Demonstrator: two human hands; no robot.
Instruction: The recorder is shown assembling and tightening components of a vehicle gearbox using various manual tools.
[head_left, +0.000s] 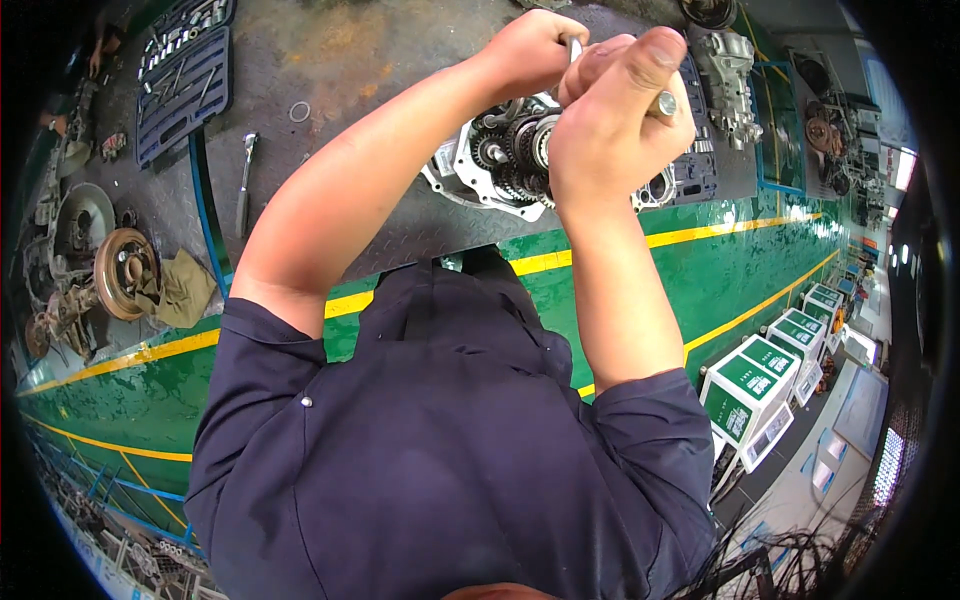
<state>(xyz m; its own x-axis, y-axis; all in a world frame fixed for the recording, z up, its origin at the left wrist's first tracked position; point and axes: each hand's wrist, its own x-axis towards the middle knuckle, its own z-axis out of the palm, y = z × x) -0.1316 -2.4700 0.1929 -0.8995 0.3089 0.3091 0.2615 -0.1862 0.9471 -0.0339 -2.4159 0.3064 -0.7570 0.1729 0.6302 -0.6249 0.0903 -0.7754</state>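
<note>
Both my hands are raised over an opened gearbox (505,150), whose dark gears and shafts sit in a silver flanged housing. My right hand (622,125) is wrapped round a metal bar (665,103), its round end sticking out past the fingers and the thumb pointing up. Beyond it, my left hand (533,48) is closed, with a short piece of shiny metal (574,48) showing at its fingers. Whether both metal parts belong to one tool is hidden by the hands. The right hand also covers part of the gearbox.
On the metal workbench (340,110) lie a ratchet wrench (245,185), a metal ring (299,111) and a blue socket tool case (185,90). Another gearbox casing (730,85) stands at the right. A brake disc (126,273) and an olive cloth (182,290) are at the left.
</note>
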